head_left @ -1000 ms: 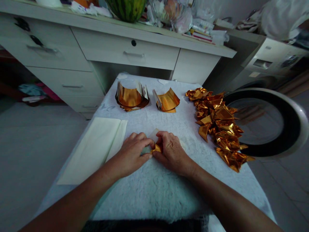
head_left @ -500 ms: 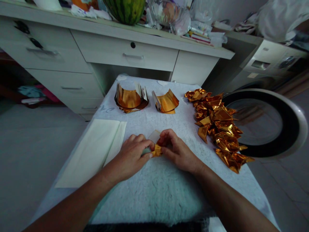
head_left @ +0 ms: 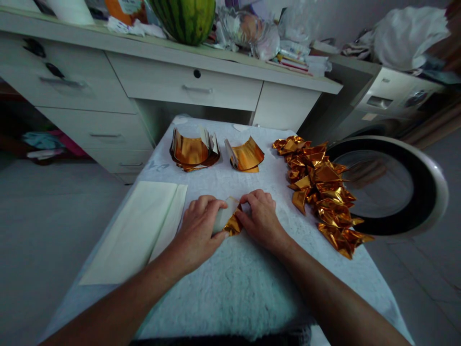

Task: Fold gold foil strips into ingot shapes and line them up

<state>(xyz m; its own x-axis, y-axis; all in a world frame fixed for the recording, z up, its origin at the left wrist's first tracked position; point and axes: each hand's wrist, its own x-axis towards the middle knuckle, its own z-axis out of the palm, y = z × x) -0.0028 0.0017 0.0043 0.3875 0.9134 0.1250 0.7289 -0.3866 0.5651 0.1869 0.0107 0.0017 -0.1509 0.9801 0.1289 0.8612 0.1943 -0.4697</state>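
Note:
Between my hands, on the cloth-covered table (head_left: 201, 302), lies a sheet of gold foil paper (head_left: 233, 225), partly folded, its pale back showing toward the upper left. My left hand (head_left: 201, 226) grips its left side, thumb at the lower corner and fingers on the pale part. My right hand (head_left: 260, 216) pinches the right edge, thumb and fingertips against the gold fold. Behind my hands stand two curved stacks of gold foil paper, a thicker stack (head_left: 192, 150) and a thinner stack (head_left: 248, 154). A row of folded gold foil pieces (head_left: 319, 185) runs along the right.
Folded white paper (head_left: 133, 230) lies at the table's left. A white drawer cabinet (head_left: 190, 86) stands behind, carrying a watermelon (head_left: 185, 19) and plastic bags. At the right, the open round door (head_left: 428, 187) of a washing machine (head_left: 378, 96) hangs close to the table edge.
My fingers have spread and shifted on the foil paper, and more of its pale back and slanted gold fold shows. The view has moved slightly; the stacks and folded pieces stay put.

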